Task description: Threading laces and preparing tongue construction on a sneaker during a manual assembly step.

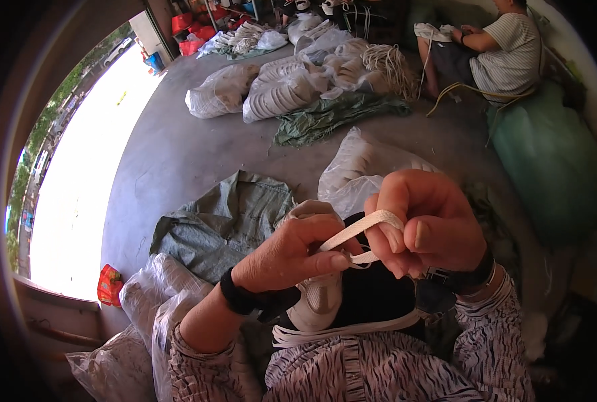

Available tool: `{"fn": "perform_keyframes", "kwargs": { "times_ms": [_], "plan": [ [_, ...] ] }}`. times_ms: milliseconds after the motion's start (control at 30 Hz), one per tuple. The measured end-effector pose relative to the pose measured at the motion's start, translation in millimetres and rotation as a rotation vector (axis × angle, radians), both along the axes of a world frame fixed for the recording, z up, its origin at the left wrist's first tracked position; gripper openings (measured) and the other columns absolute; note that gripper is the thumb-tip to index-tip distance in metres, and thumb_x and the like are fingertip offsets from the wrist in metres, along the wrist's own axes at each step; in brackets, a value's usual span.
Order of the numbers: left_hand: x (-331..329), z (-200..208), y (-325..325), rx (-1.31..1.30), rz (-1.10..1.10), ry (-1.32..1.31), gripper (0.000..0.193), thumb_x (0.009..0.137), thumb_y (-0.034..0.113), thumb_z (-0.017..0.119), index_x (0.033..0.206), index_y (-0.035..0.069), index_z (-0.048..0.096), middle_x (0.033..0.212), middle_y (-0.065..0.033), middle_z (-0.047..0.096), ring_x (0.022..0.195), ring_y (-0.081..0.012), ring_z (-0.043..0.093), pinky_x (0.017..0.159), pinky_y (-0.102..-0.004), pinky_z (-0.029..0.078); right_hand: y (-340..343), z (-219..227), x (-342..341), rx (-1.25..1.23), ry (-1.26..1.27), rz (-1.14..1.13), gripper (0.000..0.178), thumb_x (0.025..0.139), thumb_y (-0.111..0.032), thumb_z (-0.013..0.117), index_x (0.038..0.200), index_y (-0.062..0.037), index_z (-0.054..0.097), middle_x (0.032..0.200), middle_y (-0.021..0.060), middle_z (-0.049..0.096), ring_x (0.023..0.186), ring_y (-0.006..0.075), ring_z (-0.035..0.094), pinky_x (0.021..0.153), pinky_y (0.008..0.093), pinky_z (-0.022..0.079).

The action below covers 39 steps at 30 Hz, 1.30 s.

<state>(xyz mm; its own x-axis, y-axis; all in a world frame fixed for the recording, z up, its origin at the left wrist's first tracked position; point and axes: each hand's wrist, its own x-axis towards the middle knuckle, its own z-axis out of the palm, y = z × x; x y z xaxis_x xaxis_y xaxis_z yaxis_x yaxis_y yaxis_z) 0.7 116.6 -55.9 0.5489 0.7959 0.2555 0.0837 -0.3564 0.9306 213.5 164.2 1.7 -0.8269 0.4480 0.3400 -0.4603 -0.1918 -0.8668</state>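
A flat white shoelace [356, 230] is stretched in a loop between my two hands. My left hand [288, 251] is closed, its thumb and fingers pinching one end of the loop. Beneath and behind that hand is a pale shoe [318, 303], partly hidden by the fingers and resting against my dark-clad lap. My right hand [435, 224] is closed too, with the other end of the loop bent over its curled fingers. More white laces [372, 325] lie across my lap close to my waist.
Clear bags of pale shoes [281, 87] lie ahead, and another bag [352, 164] is just beyond my hands. A green woven sack [225, 221] is spread at the left. Plastic bags [151, 288] stand near my left arm. A seated person [506, 50] works at far right beside a large green sack [553, 161].
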Motion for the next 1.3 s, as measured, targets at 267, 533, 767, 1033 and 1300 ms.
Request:
{"fn": "perform_keyframes", "kwargs": {
  "times_ms": [267, 533, 767, 1033, 1300],
  "plan": [
    [12.7, -14.5, -4.2, -0.324, 0.067, 0.044, 0.038, 0.088, 0.007, 0.059, 0.125, 0.002, 0.05, 0.077, 0.0019, 0.051, 0.067, -0.0039, 0.05, 0.058, -0.0186, 0.04, 6.0, -21.3, 14.1, -0.237, 0.05, 0.047, 0.023, 0.089, -0.019, 0.061, 0.079, 0.0006, 0.052, 0.075, 0.0126, 0.055, 0.05, 0.0091, 0.048, 0.047, 0.0193, 0.042],
    [-0.8, -4.8, -5.8, -0.67, -0.019, -0.119, 0.039, 0.089, 0.009, 0.061, 0.126, 0.004, 0.051, 0.09, 0.0015, 0.058, 0.08, -0.0071, 0.053, 0.072, -0.023, 0.044, 12.4, -13.5, 15.3, -0.099, -0.01, 0.0, 0.016, 0.089, -0.01, 0.058, 0.083, 0.0039, 0.056, 0.09, 0.0159, 0.057, 0.065, 0.0149, 0.059, 0.061, 0.0255, 0.05],
    [-3.7, -9.5, -10.7, -0.606, -0.146, 0.05, 0.031, 0.085, 0.011, 0.065, 0.114, 0.004, 0.058, 0.095, -0.0017, 0.062, 0.086, -0.0081, 0.056, 0.076, -0.0236, 0.046, 11.7, -24.6, 1.3, 0.07, 0.154, 0.053, 0.005, 0.09, -0.002, 0.056, 0.089, 0.0025, 0.056, 0.093, 0.0085, 0.056, 0.073, 0.0097, 0.057, 0.065, 0.0241, 0.047],
    [-46.9, -43.8, -19.1, -0.449, 0.646, -0.412, 0.029, 0.099, 0.029, 0.045, 0.092, 0.005, 0.061, 0.077, 0.0013, 0.055, 0.071, -0.0058, 0.051, 0.067, -0.0219, 0.045, 47.9, -57.1, 26.7, -0.357, 0.37, 0.099, 0.023, 0.098, -0.026, 0.046, 0.088, -0.0067, 0.053, 0.099, 0.0162, 0.061, 0.083, 0.0234, 0.064, 0.088, 0.0394, 0.048],
    [-61.7, -73.5, -37.6, -0.512, 1.011, -0.842, 0.02, 0.096, 0.026, 0.049, 0.105, 0.01, 0.058, 0.1, -0.0013, 0.062, 0.09, -0.0111, 0.058, 0.077, -0.0297, 0.05, 61.1, -134.4, 59.4, 0.208, -0.672, -0.656, 0.018, 0.091, -0.019, 0.055, 0.089, -0.0019, 0.06, 0.075, 0.0032, 0.06, 0.06, 0.0057, 0.054, 0.057, 0.0191, 0.042]
  ]
}}
